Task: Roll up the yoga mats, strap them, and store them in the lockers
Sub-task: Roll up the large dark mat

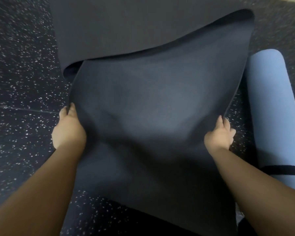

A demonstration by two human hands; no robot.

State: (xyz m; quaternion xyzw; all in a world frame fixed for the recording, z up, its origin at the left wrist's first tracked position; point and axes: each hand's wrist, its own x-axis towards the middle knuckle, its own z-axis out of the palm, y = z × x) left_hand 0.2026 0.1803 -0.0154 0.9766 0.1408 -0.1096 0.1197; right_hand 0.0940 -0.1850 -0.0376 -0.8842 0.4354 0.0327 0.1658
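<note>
The floor (24,92) is dark rubber flecked all over with pale specks, and a thin seam line crosses it at the left. A dark grey yoga mat (109,31) lies spread on it toward the top of the view, its near part folded back and lifted off the surface. To the right, a light blue rolled mat (272,106) rests on the floor, with a black strap (283,168) around its near end.
</note>
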